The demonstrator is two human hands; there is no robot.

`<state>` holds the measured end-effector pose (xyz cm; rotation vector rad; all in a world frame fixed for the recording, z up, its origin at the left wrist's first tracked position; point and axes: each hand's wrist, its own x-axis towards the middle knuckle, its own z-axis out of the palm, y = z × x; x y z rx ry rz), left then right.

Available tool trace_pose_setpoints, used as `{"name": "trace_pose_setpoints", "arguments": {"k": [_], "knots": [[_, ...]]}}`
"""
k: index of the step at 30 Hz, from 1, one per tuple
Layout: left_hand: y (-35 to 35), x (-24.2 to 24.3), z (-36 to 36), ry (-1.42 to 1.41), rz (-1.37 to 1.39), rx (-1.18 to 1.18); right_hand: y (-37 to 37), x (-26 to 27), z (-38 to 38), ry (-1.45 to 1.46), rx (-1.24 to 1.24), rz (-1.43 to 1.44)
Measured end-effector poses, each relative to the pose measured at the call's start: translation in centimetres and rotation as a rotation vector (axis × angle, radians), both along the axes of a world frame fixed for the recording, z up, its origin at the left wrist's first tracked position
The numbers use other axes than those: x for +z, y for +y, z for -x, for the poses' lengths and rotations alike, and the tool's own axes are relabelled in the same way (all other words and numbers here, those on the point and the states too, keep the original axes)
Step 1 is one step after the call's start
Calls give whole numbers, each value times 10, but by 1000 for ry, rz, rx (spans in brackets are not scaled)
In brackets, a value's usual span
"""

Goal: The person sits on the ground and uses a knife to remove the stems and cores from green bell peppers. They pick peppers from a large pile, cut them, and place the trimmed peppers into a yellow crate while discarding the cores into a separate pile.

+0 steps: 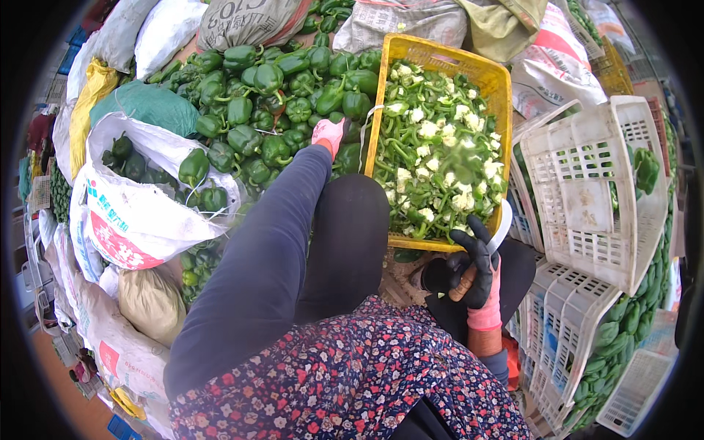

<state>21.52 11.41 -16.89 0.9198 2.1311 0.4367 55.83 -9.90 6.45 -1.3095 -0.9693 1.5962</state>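
Note:
My left hand [331, 135], in a pink glove with dark fingers, reaches into a heap of green bell peppers [268, 78]; whether its fingers hold a pepper cannot be told. In a pink and black glove, my right hand [474, 269] is closed around the wooden handle of a knife [501, 225], whose pale curved blade points up beside the crate's lower right corner. Between and beyond the hands stands a yellow plastic crate [380, 137] filled with cut green pepper stems and whitish cores [429, 129]. A white cord hangs at its left rim.
An opened white woven sack [126, 220] with peppers lies at left, near a green sack [146, 107]. White plastic baskets [583, 165] are stacked at right, beside more long rows of peppers [616, 335]. Full sacks [253, 22] line the far side. My knees flank the crate's near end.

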Motion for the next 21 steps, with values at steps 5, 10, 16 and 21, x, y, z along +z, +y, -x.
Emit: {"name": "trace_pose_setpoints", "arguments": {"k": [5, 10, 16, 21], "knots": [[26, -30, -4, 41, 32, -22, 2, -19, 15, 12, -77, 319], [-5, -13, 14, -236, -250, 224, 23, -31, 30, -17, 8, 314], [-56, 126, 44, -301, -664, -143, 70, -19, 60, -97, 132, 66], [-97, 253, 3, -74, -941, -621, 103, 26, 96, -492, 293, -673]]}}
